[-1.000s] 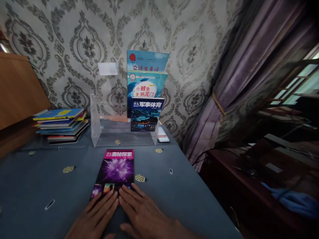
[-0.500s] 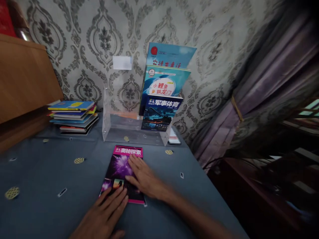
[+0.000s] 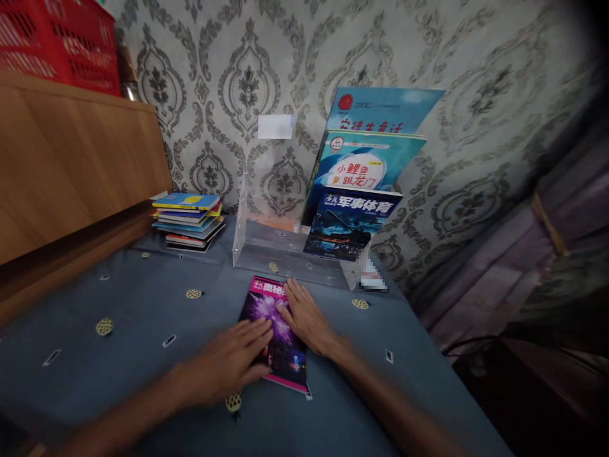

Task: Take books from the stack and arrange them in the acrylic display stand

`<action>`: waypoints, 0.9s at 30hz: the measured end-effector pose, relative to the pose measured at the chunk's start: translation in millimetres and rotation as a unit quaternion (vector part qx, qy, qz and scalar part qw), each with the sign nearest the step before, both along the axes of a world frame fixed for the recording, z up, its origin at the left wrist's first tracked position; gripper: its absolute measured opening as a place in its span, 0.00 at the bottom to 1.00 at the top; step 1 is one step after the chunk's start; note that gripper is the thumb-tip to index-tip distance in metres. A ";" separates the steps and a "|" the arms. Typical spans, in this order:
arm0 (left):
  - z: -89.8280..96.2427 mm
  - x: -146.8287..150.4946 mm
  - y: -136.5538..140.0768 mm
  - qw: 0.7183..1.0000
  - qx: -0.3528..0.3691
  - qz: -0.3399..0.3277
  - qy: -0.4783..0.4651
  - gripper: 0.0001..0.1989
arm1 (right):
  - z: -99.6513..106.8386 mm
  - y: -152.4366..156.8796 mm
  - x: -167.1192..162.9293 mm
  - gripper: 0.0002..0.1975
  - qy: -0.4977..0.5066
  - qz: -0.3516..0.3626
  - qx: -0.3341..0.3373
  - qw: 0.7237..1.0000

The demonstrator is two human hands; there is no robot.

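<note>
A book with a purple burst and pink bands on its dark cover lies face up on the blue tablecloth. My left hand rests on its lower left part, fingers stretched out and slightly blurred. Flat across the upper right edge lies my right hand, hiding part of the title. Neither hand grips anything. Just behind the book stands a clear acrylic rack. On its right side lean a dark blue military book, a turquoise book and a taller blue book.
A stack of books sits at the back left, near a wooden cabinet with a red basket on top. The tablecloth has printed yellow patterns. Curtains hang beyond the table's right edge.
The camera view has swung left, so the scene sits further right. My left hand has moved up the book's cover from its lower edge; my right hand stays on the right side.
</note>
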State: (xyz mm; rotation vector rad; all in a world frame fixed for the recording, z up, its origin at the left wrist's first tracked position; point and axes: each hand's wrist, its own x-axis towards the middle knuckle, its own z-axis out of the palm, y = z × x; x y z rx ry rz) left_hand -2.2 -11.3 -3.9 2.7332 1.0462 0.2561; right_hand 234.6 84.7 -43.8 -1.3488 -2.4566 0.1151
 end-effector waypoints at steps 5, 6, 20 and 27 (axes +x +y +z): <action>-11.8 14.3 76.2 0.999 0.007 0.016 -0.047 0.28 | 12.3 -6.3 -5.2 0.32 -0.004 -0.014 -0.031 0.999; -15.7 17.8 89.6 0.998 0.002 0.026 -0.059 0.28 | 15.8 -8.0 -6.7 0.32 -0.006 -0.017 -0.040 0.999; -37.3 28.5 120.5 0.973 0.022 0.136 -0.184 0.29 | 42.1 -65.3 -25.4 0.35 0.000 -0.053 -0.104 0.993; -35.7 23.2 123.0 0.919 -0.002 0.189 -0.345 0.21 | 48.0 -79.5 -26.4 0.35 0.024 -0.047 -0.102 0.993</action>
